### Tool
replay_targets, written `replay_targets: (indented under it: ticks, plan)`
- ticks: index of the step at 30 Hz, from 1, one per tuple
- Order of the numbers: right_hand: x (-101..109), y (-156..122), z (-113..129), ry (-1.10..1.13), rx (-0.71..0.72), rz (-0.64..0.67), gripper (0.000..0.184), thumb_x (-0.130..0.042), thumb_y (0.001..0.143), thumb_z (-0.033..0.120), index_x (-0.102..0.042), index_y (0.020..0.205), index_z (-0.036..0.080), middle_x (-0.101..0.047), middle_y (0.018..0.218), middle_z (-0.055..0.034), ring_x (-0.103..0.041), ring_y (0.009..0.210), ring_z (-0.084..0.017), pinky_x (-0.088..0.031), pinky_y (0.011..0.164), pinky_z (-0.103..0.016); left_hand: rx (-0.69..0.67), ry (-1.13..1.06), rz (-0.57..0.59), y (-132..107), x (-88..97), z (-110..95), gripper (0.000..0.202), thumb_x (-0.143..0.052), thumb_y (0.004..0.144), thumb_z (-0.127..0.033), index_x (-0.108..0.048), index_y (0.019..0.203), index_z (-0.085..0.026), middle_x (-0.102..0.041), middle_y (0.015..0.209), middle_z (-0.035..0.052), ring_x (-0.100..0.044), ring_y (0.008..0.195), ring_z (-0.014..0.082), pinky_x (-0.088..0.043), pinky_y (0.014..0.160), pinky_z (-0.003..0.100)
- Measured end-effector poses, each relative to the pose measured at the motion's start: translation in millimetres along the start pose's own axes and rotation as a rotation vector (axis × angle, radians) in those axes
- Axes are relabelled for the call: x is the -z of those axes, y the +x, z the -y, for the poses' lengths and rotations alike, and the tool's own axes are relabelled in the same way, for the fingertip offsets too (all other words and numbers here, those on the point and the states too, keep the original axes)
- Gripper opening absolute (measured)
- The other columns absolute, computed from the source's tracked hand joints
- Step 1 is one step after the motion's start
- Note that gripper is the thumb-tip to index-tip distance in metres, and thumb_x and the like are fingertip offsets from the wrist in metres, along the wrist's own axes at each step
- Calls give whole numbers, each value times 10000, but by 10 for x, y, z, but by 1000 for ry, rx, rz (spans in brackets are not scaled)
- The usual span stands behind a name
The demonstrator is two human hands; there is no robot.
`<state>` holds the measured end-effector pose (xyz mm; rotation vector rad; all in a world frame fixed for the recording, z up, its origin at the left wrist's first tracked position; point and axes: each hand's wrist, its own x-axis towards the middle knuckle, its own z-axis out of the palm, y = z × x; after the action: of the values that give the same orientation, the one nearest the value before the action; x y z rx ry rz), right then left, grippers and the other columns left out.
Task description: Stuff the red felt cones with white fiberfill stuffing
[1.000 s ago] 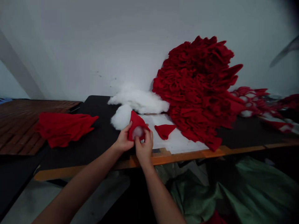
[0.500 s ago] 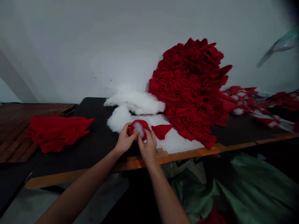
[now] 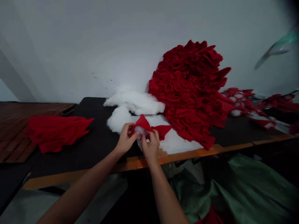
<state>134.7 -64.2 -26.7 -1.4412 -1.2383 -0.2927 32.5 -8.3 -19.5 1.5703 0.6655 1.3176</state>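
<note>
Both my hands pinch a small red felt cone (image 3: 142, 123) at the middle of the table, its tip pointing up. A tuft of white polyester stuffing (image 3: 139, 131) shows at its opening, between my left hand (image 3: 125, 139) and my right hand (image 3: 150, 145). A flat red felt triangle (image 3: 162, 130) lies just right of the cone, partly behind it and my right fingers. Behind my hands is a larger mass of loose white stuffing (image 3: 133, 102). The white paper sheet (image 3: 178, 141) lies under the flat triangle.
A large heap of red felt pieces (image 3: 189, 90) leans against the wall. Stuffed red-and-white pieces (image 3: 243, 105) lie to its right. Red cloth (image 3: 56, 133) rests on the black table (image 3: 100, 138), whose orange edge (image 3: 137, 166) runs in front. Green sheeting (image 3: 233, 186) lies below.
The felt piece has turned from a rounded opening facing me to a tip-up cone, with the stuffing now mostly covered. My right hand has moved slightly right.
</note>
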Motion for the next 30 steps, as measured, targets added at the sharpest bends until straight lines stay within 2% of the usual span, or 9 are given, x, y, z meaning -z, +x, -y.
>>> replay_targets:
  ticks: [3, 6, 10, 12, 16, 21, 25, 27, 30]
  plan:
    - [39, -1, 68, -8, -14, -4, 151, -484, 786, 270, -548, 864, 159, -509, 880, -72, -492, 881, -185, -416, 795, -328, 34, -35, 14, -12, -23, -25, 169, -545, 717, -228, -507, 869, -165, -515, 844, 27, -498, 791, 129, -417, 684, 231]
    - [10, 23, 147, -36, -76, -42, 181, -538, 755, 321, -521, 852, 169, -504, 808, -44, -489, 802, -180, -420, 742, -318, -49, 16, -5, -15, -33, -1, 75, -536, 708, -179, -517, 779, -163, -497, 798, 12, -484, 764, 119, -408, 691, 229]
    - [-69, 63, 194, -53, -80, -72, 63, -514, 729, 197, -473, 681, 194, -462, 686, 4, -461, 677, -147, -399, 650, -269, -125, 32, 27, -20, -26, 12, 67, -514, 675, -107, -519, 713, -162, -509, 787, 9, -493, 777, 120, -405, 724, 235]
    - [-86, 64, 185, -43, -68, -97, 114, -506, 703, 147, -441, 627, 200, -437, 634, 24, -446, 634, -134, -385, 620, -253, -82, -20, 8, -22, -28, -8, 107, -517, 652, -94, -514, 734, -163, -517, 780, 4, -501, 767, 117, -408, 713, 231]
    - [-88, 3, 177, 16, -31, -118, 103, -523, 710, 150, -457, 646, 195, -451, 629, 34, -446, 611, -116, -375, 595, -230, 58, -123, -68, -21, -44, -42, 189, -555, 638, -144, -500, 817, -166, -541, 766, -14, -515, 712, 103, -414, 666, 215]
    - [-96, -41, 183, 25, 21, -89, 126, -525, 707, 153, -443, 623, 195, -448, 630, 34, -446, 598, -108, -371, 582, -224, 85, -27, -134, 3, -18, -7, 148, -540, 586, -103, -533, 727, -148, -533, 660, -33, -481, 617, 88, -390, 604, 200]
    - [-58, 55, 97, -51, -77, -180, 163, -515, 661, 124, -395, 590, 207, -405, 585, 50, -416, 568, -114, -366, 579, -239, 144, -66, -206, 36, -5, 6, 151, -553, 540, -102, -504, 675, -149, -512, 630, -37, -464, 581, 86, -378, 549, 195]
    - [-41, 93, 64, -41, -94, -181, 152, -514, 672, 131, -402, 602, 207, -414, 600, 45, -423, 586, -118, -375, 596, -246, 156, -114, -182, 35, -14, -7, 153, -551, 555, -116, -483, 686, -156, -497, 640, -39, -458, 578, 83, -374, 536, 189]
    - [-46, 89, 60, 10, -60, -138, 104, -516, 726, 180, -446, 651, 199, -457, 669, 20, -459, 660, -131, -395, 637, -258, 109, -122, -58, 5, -32, -32, 174, -547, 632, -168, -474, 790, -170, -499, 735, -25, -473, 638, 89, -386, 564, 192]
